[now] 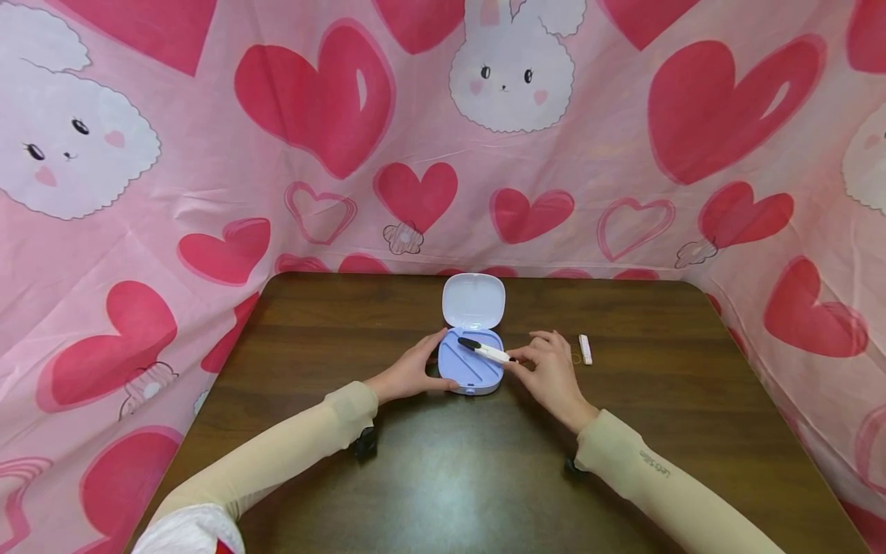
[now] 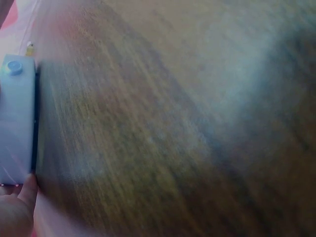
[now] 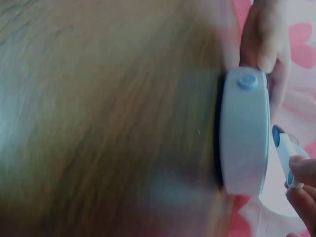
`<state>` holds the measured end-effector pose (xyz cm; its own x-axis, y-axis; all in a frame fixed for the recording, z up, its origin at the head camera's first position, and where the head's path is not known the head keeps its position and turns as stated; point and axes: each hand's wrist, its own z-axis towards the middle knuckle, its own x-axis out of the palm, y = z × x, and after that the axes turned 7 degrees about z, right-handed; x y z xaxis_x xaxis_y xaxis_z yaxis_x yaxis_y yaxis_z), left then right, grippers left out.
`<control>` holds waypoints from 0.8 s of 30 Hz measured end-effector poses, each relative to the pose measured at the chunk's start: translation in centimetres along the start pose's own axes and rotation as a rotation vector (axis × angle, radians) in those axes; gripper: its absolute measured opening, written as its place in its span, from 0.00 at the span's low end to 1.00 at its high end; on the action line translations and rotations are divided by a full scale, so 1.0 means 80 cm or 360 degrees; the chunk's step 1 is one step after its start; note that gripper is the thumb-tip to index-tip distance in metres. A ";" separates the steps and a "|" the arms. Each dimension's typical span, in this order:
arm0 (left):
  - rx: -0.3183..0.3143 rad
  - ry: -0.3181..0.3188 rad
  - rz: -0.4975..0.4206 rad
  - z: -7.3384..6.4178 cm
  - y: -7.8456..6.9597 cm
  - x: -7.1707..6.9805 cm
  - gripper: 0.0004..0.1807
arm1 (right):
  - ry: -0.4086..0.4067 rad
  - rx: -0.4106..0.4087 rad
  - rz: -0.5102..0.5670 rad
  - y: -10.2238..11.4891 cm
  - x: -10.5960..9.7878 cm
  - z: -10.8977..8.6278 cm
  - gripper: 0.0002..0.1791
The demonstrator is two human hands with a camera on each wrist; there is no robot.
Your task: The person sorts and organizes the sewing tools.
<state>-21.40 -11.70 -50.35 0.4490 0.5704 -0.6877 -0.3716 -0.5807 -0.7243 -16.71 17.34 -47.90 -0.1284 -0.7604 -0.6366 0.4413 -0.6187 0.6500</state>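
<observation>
A lavender-blue case (image 1: 453,371) stands on the table with its pale lid (image 1: 474,300) raised at the back. Diagonal dividers cross its inside. My left hand (image 1: 412,371) grips the case's left side, thumb at the front corner and fingers round the back. Between thumb and fingertips my right hand (image 1: 554,377) pinches a white marker (image 1: 493,353) by its right end. The marker's black cap points left over the compartments. In the right wrist view the marker (image 3: 284,153) is above the case's (image 3: 244,138) open top. The left wrist view catches the case (image 2: 17,118) at its edge.
A small white bar-shaped object (image 1: 585,349) lies on the brown wooden table (image 1: 443,477), right of the right hand, with a thin ring beside it. Pink cloth (image 1: 595,154) printed with hearts and rabbits hangs behind and along both sides.
</observation>
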 end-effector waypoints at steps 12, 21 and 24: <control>-0.0008 0.0006 -0.0018 -0.002 0.000 0.001 0.59 | -0.0022 -0.0068 -0.0248 0.021 0.022 -0.005 0.10; -0.0022 0.0001 -0.0016 -0.003 -0.004 0.000 0.59 | -0.0077 -0.0143 -0.0417 0.034 0.032 -0.009 0.11; -0.0025 0.0003 -0.0015 -0.003 -0.003 0.000 0.59 | -0.0054 -0.0137 -0.0429 0.037 0.034 -0.012 0.11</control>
<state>-21.11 -11.67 -50.19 0.4541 0.5749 -0.6806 -0.3547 -0.5841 -0.7300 -14.92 13.63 -48.09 -0.2804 -0.5777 -0.7665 0.4611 -0.7815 0.4203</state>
